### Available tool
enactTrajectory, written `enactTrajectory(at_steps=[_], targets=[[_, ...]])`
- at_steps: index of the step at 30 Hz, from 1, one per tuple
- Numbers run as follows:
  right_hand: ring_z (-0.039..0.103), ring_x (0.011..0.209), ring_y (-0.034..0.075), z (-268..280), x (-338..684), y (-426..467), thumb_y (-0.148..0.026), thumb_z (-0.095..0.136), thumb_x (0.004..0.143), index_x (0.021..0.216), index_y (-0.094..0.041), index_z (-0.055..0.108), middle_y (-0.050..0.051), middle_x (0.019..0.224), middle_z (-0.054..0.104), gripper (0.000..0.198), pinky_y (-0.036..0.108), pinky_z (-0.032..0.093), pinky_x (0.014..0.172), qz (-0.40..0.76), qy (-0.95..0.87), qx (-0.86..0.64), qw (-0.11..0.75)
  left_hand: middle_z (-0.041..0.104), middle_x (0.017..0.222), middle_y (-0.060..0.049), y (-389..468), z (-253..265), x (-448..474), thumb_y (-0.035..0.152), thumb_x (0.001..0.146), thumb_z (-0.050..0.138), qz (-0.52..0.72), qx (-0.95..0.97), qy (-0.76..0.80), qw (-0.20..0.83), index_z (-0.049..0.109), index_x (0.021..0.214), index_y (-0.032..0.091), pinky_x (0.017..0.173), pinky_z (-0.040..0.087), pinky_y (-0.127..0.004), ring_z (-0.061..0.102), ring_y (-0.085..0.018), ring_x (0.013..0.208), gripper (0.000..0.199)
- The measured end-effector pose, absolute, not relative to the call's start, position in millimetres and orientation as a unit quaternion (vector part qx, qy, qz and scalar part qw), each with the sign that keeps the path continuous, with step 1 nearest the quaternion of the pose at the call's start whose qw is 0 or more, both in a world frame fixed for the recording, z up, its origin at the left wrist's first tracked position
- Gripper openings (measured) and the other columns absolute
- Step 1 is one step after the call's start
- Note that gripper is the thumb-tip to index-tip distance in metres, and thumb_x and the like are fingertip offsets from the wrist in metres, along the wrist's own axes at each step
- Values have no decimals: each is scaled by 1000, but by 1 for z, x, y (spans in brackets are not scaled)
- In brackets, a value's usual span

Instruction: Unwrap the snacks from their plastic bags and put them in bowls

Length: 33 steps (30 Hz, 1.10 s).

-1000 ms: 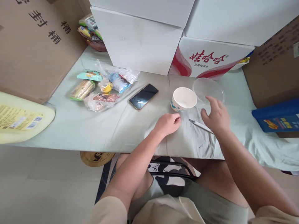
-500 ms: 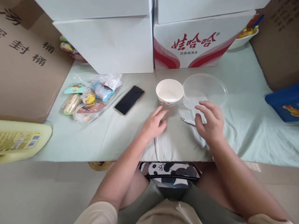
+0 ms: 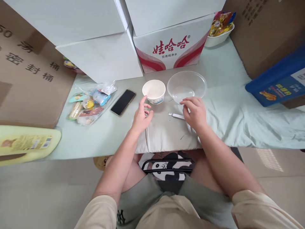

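Note:
A white paper bowl with a blue print stands upright on the cloth. My left hand is just in front of it, fingers apart, the index fingertip at the bowl's left front side; whether it touches I cannot tell. To the right sits a wide clear plastic bowl. My right hand is at its near edge, fingers bent but apart, with nothing visible in them. Beside the right thumb lies a slim white tool with a metal tip, its other end hidden behind the hand.
A phone and bagged snacks lie to the left. White cartons are stacked at the back, near a basket of packets. A yellow bottle lies at left; a blue box stands at right.
The camera view has turned, so things sit further left in the picture. My left index finger has shifted from the paper bowl's front base to its left side. The right-hand fingers have drawn closer together.

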State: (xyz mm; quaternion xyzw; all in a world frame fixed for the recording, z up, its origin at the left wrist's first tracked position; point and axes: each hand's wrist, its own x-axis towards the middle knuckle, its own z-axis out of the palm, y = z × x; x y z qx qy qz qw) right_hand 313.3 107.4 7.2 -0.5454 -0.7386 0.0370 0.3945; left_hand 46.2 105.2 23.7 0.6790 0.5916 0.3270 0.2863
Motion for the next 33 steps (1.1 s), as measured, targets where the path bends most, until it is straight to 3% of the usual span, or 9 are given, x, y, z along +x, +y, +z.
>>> enactTrajectory(at_steps=[6,14,18,20,22,24,25,28,33], targets=[[59,132,33,3,320,95,-16,51,91,100,-22,73,14,135,66,24,52,48,110,29,-730,-560,392,65,116,-6,66,35,24,17,88,58,302,668,624,269,31,156,28,67,49,-25,58,-8,68,74],[67,112,32,5,306,41,-18,52,89,100,-22,71,14,130,70,23,51,51,102,42,-761,-537,362,64,113,-7,27,30,-63,12,83,59,245,632,710,191,43,153,24,82,51,-33,57,-13,71,72],[66,114,33,-8,301,11,-19,51,88,106,-21,70,14,126,72,26,50,51,100,57,-802,-506,313,61,118,-11,30,34,-118,10,78,65,218,602,756,136,55,144,23,94,50,-42,60,-24,92,68],[67,113,33,-15,298,2,-20,51,89,106,-20,70,14,124,73,26,50,51,96,58,-809,-513,283,56,128,-14,34,39,-141,9,76,67,210,586,776,100,61,135,21,105,45,-47,55,-31,115,60],[67,111,34,-20,294,-4,-21,50,90,106,-19,70,14,123,74,26,49,50,92,47,-803,-538,253,49,138,-14,40,46,-158,9,76,69,203,585,782,68,68,115,19,114,37,-49,40,-33,133,40],[67,110,33,-21,291,-6,-21,51,91,104,-20,70,12,121,75,24,48,48,92,35,-796,-555,238,47,143,-10,48,54,-170,12,78,72,185,606,772,50,67,90,18,120,27,-50,24,-31,142,14],[66,110,32,-21,290,-6,-21,51,91,103,-21,70,11,121,75,23,47,47,92,32,-795,-558,237,49,140,-8,52,58,-174,14,80,75,174,615,768,50,64,82,17,122,21,-52,18,-31,143,12],[66,109,31,-18,288,-6,-21,52,91,101,-21,70,10,122,75,21,46,45,92,36,-793,-558,240,56,127,-5,69,65,-177,18,76,82,140,627,764,67,55,72,16,123,7,-58,17,-29,140,27],[64,110,32,-17,288,-6,-22,52,91,100,-22,71,11,122,75,21,48,44,91,50,-787,-564,244,58,111,-4,83,66,-171,23,76,83,127,636,757,79,49,69,18,124,4,-61,30,-27,131,35]])
